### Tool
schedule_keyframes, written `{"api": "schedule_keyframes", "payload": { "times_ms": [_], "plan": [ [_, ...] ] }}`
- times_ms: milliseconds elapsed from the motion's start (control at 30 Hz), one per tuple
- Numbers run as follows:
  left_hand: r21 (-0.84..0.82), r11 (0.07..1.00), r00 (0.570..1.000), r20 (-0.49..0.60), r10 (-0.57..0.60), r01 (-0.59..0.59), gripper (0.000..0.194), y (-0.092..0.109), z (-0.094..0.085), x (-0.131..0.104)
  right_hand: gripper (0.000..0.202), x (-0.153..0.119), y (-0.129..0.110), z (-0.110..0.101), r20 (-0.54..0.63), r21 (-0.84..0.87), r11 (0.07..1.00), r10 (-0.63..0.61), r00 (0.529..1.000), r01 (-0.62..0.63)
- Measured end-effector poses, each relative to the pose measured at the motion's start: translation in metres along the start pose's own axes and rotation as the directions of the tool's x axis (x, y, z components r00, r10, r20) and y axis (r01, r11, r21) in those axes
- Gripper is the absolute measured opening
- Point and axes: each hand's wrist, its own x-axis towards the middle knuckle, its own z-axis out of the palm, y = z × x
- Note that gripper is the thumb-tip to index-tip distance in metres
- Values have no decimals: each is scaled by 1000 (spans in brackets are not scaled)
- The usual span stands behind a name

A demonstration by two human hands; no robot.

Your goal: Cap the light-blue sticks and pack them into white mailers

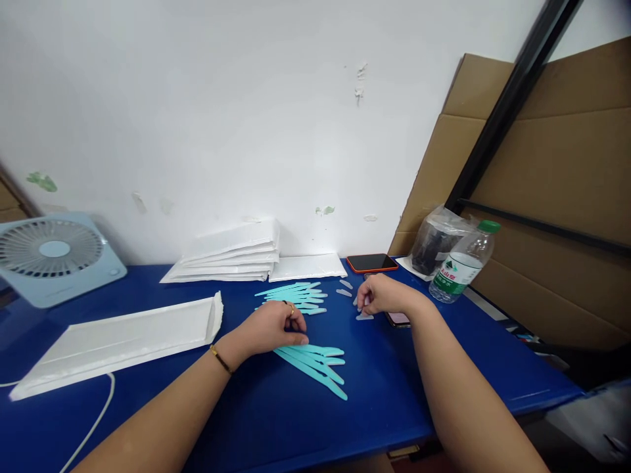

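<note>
My left hand (279, 325), fingers curled, is closed over the handle ends of several turquoise eyebrow razors (315, 364). Their blade ends fan out to the right over the blue table, and the handle ends are hidden under the hand. Just behind it lies another group of turquoise eyebrow razors (296, 292), partly covered by my fingers. My right hand (377, 294) points down in a pinch at a small clear plastic blade cover (365, 317) on the table. More clear blade covers (344, 292) lie loose to its left.
White padded mailers (227, 253) are stacked against the wall, with one flat mailer (142, 335) at left. A light-blue fan (54, 256) stands far left beside a white cable (101, 414). An orange-edged phone (372, 263), another phone (398, 319) and a water bottle (458, 269) are right.
</note>
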Motion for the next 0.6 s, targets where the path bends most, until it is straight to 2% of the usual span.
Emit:
{"api": "schedule_keyframes", "payload": {
  "times_ms": [67, 167, 300, 467, 600],
  "plan": [
    [11, 1000, 999, 43, -10, 10, 24, -1, 2, 0, 17, 1, 3, 2, 47, -45, 998, 34, 998, -32],
    [103, 993, 998, -47, -50, 54, 22, -5, 3, 3, 14, 9, -4, 11, 43, -71, 997, 1, 999, 2],
    [147, 985, 988, -137, -72, 92, 23, -7, 2, 4, 14, 17, -18, 20, 16, -6, 991, -135, 991, 135],
    [103, 991, 993, -87, -79, 87, 23, -5, 4, 3, 15, 17, -30, 23, -20, -14, 971, -240, 971, 240],
    [79, 993, 992, -99, -77, 85, 21, -7, 7, 5, 16, 15, -34, 22, -29, -22, 960, -281, 959, 281]
  ]
}}
